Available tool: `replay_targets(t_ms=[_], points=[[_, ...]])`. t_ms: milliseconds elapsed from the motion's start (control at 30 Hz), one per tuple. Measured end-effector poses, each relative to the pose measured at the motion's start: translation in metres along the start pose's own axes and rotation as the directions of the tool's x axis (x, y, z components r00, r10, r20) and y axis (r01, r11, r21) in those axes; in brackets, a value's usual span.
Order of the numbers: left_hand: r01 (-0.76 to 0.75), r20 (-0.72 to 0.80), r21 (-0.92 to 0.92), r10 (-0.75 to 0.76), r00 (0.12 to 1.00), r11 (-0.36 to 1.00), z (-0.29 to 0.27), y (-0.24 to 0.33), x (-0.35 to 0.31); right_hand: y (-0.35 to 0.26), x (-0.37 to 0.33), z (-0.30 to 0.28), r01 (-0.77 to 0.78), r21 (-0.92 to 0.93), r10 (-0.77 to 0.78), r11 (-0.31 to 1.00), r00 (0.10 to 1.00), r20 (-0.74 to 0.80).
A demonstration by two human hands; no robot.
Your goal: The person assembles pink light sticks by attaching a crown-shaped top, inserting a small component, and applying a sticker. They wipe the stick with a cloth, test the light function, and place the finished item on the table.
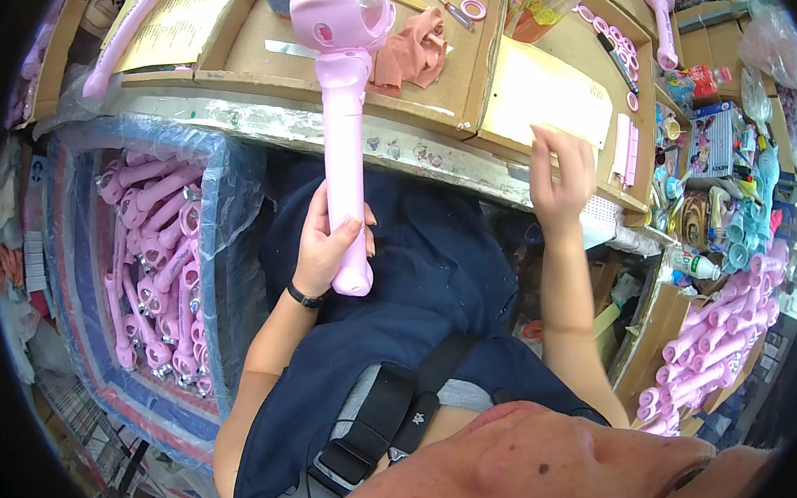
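Note:
A pink plastic wand-like toy (345, 143) with a round, hollow head stands nearly upright in front of me. My left hand (327, 240) is wrapped round its lower handle, thumb across the front. The head reaches over the cardboard tray on the bench. My right hand (563, 180) is raised at the tray's front edge, just by a yellow sheet of paper (544, 94). Its fingers are loosely bent and apart, with nothing visible in them. Behind the toy's head lie a crumpled salmon-coloured cloth (412, 52) and a screwdriver (457, 13).
At my left, a plastic-lined crate (218, 205) holds many pink toy parts (167, 272). Pink handles (714, 339) are piled in a box at the right. The tray has pink rings (472, 9), a bottle of reddish liquid (539, 8), a black marker (618, 62) and pink strips (625, 148).

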State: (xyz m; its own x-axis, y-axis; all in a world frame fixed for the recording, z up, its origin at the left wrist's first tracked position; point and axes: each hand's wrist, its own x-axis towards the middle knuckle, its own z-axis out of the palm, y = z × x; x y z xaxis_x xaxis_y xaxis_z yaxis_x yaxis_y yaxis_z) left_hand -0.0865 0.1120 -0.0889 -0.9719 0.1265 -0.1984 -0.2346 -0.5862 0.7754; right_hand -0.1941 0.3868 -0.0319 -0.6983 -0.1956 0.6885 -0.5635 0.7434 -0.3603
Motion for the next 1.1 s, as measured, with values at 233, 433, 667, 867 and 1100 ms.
replay_targets(t_ms=[233,433,667,867,1100], points=[[0.020,0.054,-0.201,-0.010,0.998,0.979,0.008,0.002,-0.003,0.016,0.148,0.165,0.090,-0.026,-0.078,0.996,0.945,0.317],[0.138,0.038,-0.146,-0.134,0.990,0.980,0.004,0.012,-0.006,0.050,0.169,0.224,0.248,-0.120,-0.093,0.961,0.702,0.706],[0.147,0.015,-0.055,-0.146,0.989,0.988,0.001,0.014,-0.006,-0.011,0.149,0.083,-0.480,0.728,0.297,0.490,0.877,0.378],[0.174,0.008,0.007,-0.174,0.985,0.985,-0.001,0.016,-0.005,-0.061,0.070,0.025,-0.620,0.272,-0.083,0.736,0.316,0.945],[0.178,-0.053,0.061,-0.175,0.983,0.982,0.000,0.016,-0.005,-0.068,0.074,0.042,-0.618,0.327,-0.038,0.715,0.433,0.901]])
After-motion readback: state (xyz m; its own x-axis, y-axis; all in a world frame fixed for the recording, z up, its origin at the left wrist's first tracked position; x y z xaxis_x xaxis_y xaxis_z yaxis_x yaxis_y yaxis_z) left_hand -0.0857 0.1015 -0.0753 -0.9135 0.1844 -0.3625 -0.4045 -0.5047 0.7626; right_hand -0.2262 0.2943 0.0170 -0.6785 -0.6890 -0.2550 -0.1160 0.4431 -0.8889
